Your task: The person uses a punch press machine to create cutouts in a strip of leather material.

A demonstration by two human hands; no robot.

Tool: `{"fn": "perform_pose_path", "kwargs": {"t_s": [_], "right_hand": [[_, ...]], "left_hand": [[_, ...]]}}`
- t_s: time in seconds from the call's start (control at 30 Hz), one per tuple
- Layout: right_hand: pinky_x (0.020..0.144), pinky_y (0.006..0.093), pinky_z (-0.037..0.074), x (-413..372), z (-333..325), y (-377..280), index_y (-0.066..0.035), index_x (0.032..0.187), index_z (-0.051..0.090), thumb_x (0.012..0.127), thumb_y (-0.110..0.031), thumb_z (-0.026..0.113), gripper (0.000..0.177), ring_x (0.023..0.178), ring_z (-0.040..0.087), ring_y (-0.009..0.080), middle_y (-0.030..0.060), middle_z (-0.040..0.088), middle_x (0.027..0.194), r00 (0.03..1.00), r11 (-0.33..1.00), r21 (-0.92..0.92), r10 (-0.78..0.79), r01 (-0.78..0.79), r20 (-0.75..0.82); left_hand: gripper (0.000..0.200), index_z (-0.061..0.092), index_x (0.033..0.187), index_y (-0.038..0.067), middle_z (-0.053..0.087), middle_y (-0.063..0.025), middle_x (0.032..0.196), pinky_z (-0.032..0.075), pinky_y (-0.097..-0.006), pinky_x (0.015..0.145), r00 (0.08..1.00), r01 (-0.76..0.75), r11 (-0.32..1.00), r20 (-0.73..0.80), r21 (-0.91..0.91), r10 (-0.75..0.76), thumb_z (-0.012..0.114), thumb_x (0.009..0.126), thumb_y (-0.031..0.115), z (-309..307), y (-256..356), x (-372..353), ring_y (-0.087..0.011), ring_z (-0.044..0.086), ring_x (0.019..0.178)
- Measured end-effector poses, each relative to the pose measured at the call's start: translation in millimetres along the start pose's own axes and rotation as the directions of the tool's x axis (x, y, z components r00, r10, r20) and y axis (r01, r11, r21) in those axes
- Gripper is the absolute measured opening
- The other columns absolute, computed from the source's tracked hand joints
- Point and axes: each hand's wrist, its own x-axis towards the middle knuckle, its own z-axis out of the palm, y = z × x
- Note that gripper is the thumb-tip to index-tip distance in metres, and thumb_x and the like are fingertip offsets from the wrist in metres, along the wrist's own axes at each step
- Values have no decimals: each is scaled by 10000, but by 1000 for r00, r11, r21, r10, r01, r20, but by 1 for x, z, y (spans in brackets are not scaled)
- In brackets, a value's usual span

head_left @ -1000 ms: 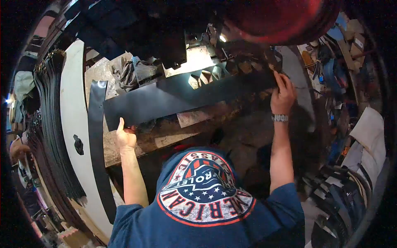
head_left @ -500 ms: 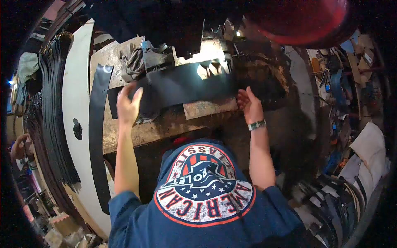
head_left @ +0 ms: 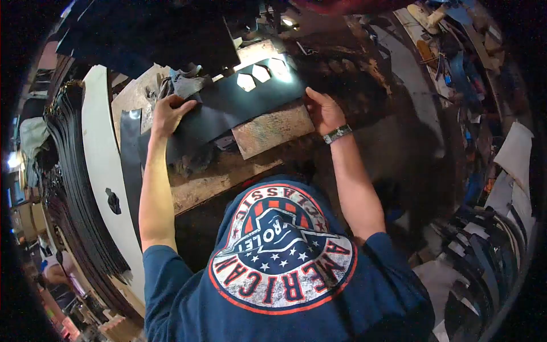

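Observation:
A long dark sheet (head_left: pixel 228 105) with angular cut-outs near its far edge lies across the work surface. At its left end, my left hand (head_left: pixel 170 114) has its fingers curled at the edge and the thumb over the top. My right hand (head_left: pixel 325 113) is at the sheet's right end, its thumb at the corner and the other fingers partly hidden. Below the sheet shows a worn flat block (head_left: pixel 273 130). A crumpled grey cloth (head_left: pixel 185 84) lies just beyond my left hand.
Long dark strips (head_left: pixel 80 165) hang at the left, beside a pale upright board (head_left: pixel 102 142). Another large dark sheet (head_left: pixel 148 37) rises at the upper left. Piled scraps (head_left: pixel 473 256) lie at the lower right. A person's arm (head_left: pixel 60 271) shows at the far left.
My hands have come to the two ends of the sheet. The view has shifted, and the sheet's cut-outs now appear further left and higher. The large dark sheet shows more at the upper left.

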Motion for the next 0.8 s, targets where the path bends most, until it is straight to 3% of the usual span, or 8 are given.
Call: {"fn": "perform_pose_path", "kwargs": {"t_s": [0.07,0.17,0.27,0.5,0.6,0.8], "right_hand": [[671,247,480,4,10,1,-100,898,717,842,-179,770,110,714,611,94,-13,709,872,991,987,-102,-132,128,-29],[682,257,479,4,29,0,-84,918,722,827,-167,779,136,736,620,95,-5,718,894,955,938,-204,-294,280,-44],[677,257,475,7,41,-4,-69,928,721,819,-169,786,162,748,626,100,11,722,894,933,899,-299,-354,320,-67],[647,268,477,17,42,1,-43,908,705,799,-185,779,194,676,604,111,27,704,828,909,876,-376,-383,301,-165],[631,277,484,25,37,6,-36,902,698,806,-182,769,189,665,607,121,39,702,825,904,879,-344,-399,329,-154],[585,245,501,20,41,3,-37,874,662,848,-130,752,133,647,613,97,42,691,798,893,888,-295,-413,352,-179]], "left_hand": [[415,702,860,-17,674,-60,736,451,-295,624,997,64,997,28,48,-66,805,793,379,-7,1,11,-118,579,663],[415,669,770,2,576,5,657,380,-298,564,999,53,997,6,-62,-53,795,808,396,-6,-14,25,-90,482,618],[420,644,751,21,516,36,640,344,-294,548,999,24,1000,34,-19,-23,784,821,411,-7,-32,42,-75,432,618],[443,578,672,36,462,39,614,343,-297,554,996,81,997,45,-11,-80,751,844,405,-10,-1,40,-76,424,619],[437,583,677,37,472,37,613,338,-297,551,995,75,994,63,80,-80,743,845,408,-8,-24,55,-75,419,610],[435,582,667,54,469,45,607,323,-295,540,996,74,993,46,87,-78,752,836,418,-8,-6,50,-67,404,597]]}}
